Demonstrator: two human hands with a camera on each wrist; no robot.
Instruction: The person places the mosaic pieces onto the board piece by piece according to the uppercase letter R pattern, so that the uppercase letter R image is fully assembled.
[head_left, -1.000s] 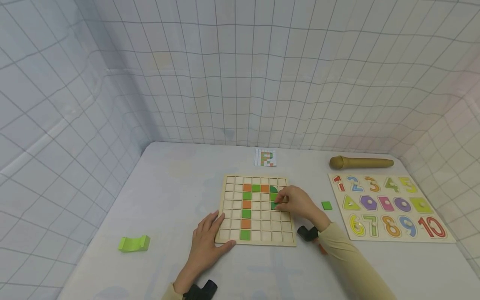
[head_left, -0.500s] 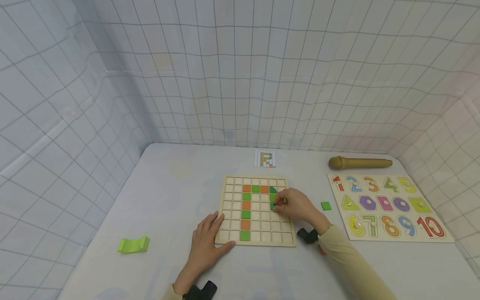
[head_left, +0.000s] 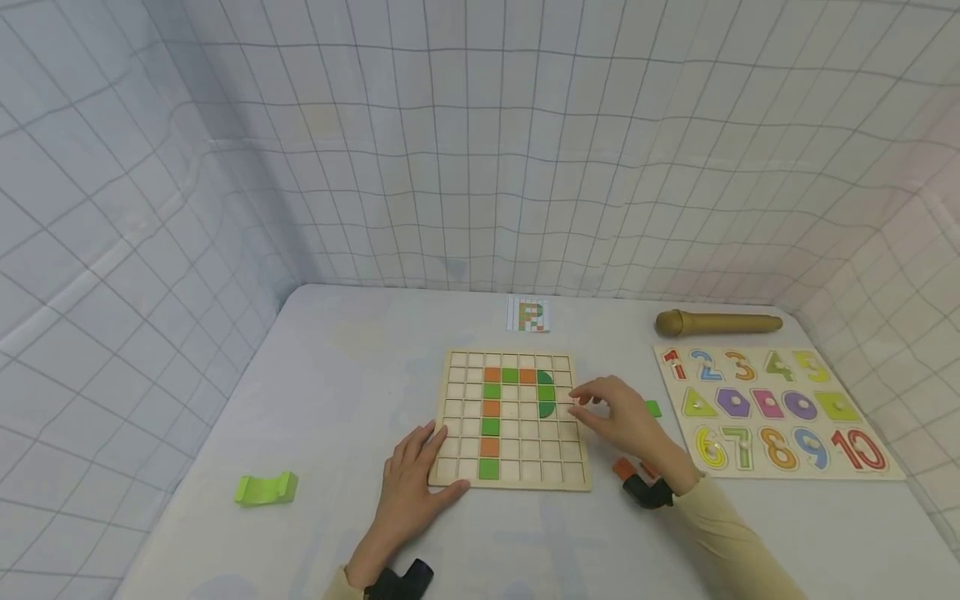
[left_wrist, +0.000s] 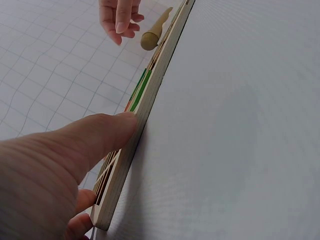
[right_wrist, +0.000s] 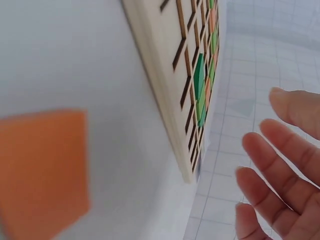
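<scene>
The board lies flat mid-table, between the left and right edges. The left hand rests at its near left corner, fingers along the left side and thumb on the near side, without a clenched grip. The right hand hangs above the board's right side, released, thumb and forefinger apart.

Orange and green squares make a column and a top row in the board; two dark green rounded pieces, one green square between them, end the row.

A loose green tile sits beyond the right hand, partly hidden; orange tiles lie by that wrist. A card is near the table's far edge, a stick near the far right corner, the number board by the right edge, a green block toward the left edge.
</scene>
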